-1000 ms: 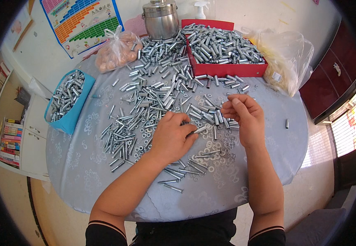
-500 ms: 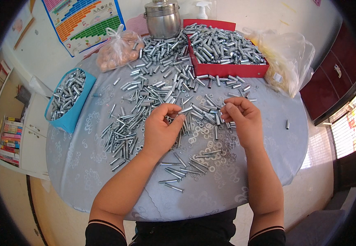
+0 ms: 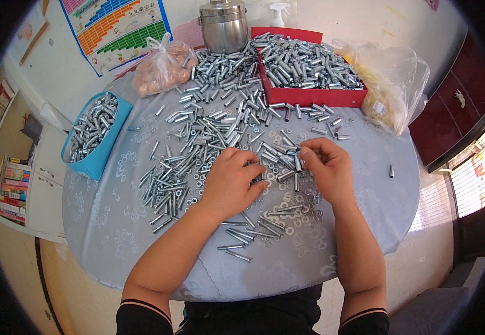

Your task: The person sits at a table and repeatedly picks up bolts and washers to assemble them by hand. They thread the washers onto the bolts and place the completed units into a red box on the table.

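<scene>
My left hand (image 3: 232,181) is palm down over the near side of a heap of metal bolts (image 3: 167,187). Its thumb and bent fingers are apart, with no part visible between them. To its right my right hand (image 3: 327,170) has thumb and fingertips drawn together at a cluster of metal sleeves (image 3: 279,153). Whatever lies in that pinch is too small to make out. Flat washers (image 3: 279,215) and spring rings lie between the two forearms. Several long bolts (image 3: 237,255) lie loose nearer to me.
A red box (image 3: 315,97) heaped with sleeve anchors stands at the back, near a steel pot (image 3: 224,30). A blue bin (image 3: 104,153) of similar parts is at the left. Plastic bags (image 3: 161,72) flank the heap. One sleeve (image 3: 391,171) lies far right.
My left hand has come down and slightly right; the metal sleeve it pinched no longer shows in it, and its fingers have parted. My right hand has shifted a little left.
</scene>
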`<act>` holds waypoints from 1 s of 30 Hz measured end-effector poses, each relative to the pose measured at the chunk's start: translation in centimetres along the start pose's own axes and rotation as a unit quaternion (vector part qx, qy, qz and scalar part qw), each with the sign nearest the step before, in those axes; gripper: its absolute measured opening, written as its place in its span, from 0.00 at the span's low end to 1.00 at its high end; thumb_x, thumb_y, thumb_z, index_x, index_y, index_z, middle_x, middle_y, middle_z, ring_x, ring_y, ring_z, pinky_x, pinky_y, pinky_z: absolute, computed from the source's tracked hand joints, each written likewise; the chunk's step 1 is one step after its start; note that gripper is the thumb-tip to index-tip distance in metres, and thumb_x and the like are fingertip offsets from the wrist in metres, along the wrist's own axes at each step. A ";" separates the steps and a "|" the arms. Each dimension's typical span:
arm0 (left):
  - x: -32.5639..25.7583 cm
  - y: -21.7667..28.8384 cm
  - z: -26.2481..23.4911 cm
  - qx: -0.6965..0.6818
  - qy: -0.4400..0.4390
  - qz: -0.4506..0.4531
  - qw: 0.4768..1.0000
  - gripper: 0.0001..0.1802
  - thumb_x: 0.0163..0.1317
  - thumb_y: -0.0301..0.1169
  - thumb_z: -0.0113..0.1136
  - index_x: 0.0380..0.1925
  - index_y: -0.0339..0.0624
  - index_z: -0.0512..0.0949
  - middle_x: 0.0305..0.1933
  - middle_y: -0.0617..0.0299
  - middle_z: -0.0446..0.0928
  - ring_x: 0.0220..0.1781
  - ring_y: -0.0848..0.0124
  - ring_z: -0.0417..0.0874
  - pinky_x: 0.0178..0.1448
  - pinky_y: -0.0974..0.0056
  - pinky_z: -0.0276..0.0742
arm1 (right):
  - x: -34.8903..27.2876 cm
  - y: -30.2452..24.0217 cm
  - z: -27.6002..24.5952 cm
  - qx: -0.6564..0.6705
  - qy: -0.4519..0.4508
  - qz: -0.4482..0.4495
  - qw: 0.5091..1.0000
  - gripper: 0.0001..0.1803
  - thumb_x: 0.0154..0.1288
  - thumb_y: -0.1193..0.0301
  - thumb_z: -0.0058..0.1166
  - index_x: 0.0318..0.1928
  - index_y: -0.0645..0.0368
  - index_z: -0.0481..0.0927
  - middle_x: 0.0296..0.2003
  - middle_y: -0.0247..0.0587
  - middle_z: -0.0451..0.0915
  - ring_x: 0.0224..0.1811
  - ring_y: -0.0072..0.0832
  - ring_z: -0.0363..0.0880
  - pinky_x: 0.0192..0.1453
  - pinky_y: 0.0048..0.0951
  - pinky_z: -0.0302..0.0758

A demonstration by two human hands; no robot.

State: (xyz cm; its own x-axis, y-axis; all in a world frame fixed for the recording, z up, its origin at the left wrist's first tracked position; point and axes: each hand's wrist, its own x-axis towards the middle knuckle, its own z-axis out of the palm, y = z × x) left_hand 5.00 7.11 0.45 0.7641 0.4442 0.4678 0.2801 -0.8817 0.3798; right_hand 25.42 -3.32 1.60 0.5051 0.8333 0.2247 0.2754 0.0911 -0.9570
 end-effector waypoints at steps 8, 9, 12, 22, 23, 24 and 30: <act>-0.1 0.8 -0.4 0.070 0.006 -0.041 0.997 0.14 0.50 0.35 0.71 0.36 0.43 0.85 0.43 0.60 0.78 0.48 0.58 0.75 0.54 0.58 0.73 | -0.8 -0.4 -0.1 -0.303 -0.153 -0.149 0.929 0.10 0.56 0.71 0.65 0.41 0.51 0.86 0.37 0.40 0.78 0.38 0.39 0.81 0.42 0.37 0.78; -0.1 0.8 -0.3 0.072 0.013 -0.035 0.997 0.13 0.50 0.35 0.70 0.36 0.42 0.85 0.43 0.60 0.78 0.48 0.58 0.75 0.54 0.58 0.73 | -0.8 -0.6 -0.1 -0.317 -0.186 -0.131 0.921 0.10 0.57 0.70 0.64 0.40 0.51 0.86 0.40 0.41 0.77 0.42 0.43 0.81 0.45 0.40 0.78; -0.1 0.8 0.0 0.072 0.028 -0.020 0.997 0.13 0.50 0.34 0.70 0.35 0.41 0.85 0.43 0.59 0.78 0.48 0.59 0.75 0.53 0.57 0.74 | -0.8 -0.5 0.0 -0.341 -0.171 -0.130 0.915 0.09 0.57 0.70 0.63 0.40 0.51 0.86 0.39 0.41 0.78 0.41 0.42 0.81 0.45 0.40 0.78; 0.0 0.6 0.0 0.078 0.034 -0.027 0.996 0.12 0.50 0.35 0.71 0.31 0.40 0.84 0.42 0.61 0.79 0.46 0.59 0.76 0.51 0.58 0.74 | -0.6 -1.0 0.4 -0.199 -0.068 -0.007 0.978 0.10 0.66 0.71 0.58 0.46 0.61 0.78 0.39 0.50 0.82 0.38 0.43 0.83 0.44 0.37 0.78; 0.1 0.7 0.1 0.081 0.033 -0.025 0.996 0.12 0.50 0.35 0.70 0.31 0.40 0.84 0.42 0.61 0.79 0.46 0.59 0.76 0.52 0.58 0.74 | -0.6 -0.8 0.4 -0.188 -0.059 -0.015 0.980 0.10 0.67 0.71 0.57 0.47 0.61 0.78 0.38 0.50 0.82 0.36 0.41 0.83 0.43 0.36 0.78; 0.1 0.7 0.2 0.084 0.037 -0.021 0.996 0.11 0.51 0.34 0.70 0.30 0.40 0.84 0.42 0.61 0.79 0.46 0.59 0.76 0.51 0.58 0.74 | -0.6 -0.6 0.5 -0.176 -0.049 -0.023 0.983 0.10 0.68 0.72 0.57 0.47 0.61 0.77 0.36 0.50 0.82 0.35 0.39 0.83 0.42 0.35 0.78; 0.2 0.0 0.7 0.081 0.092 -0.019 0.992 0.07 0.53 0.29 0.66 0.32 0.40 0.83 0.38 0.60 0.81 0.42 0.57 0.78 0.46 0.56 0.75 | -0.1 0.5 -0.1 -0.146 -0.026 -0.085 0.985 0.11 0.70 0.75 0.55 0.51 0.62 0.78 0.32 0.38 0.81 0.30 0.22 0.77 0.37 0.24 0.73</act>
State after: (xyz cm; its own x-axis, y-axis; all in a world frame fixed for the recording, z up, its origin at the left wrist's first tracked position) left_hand 5.50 7.05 0.00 0.6361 0.4860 0.5993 0.4082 -0.8711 0.2731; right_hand 25.55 -3.43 1.15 0.3913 0.8464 0.3613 0.5798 0.0782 -0.8110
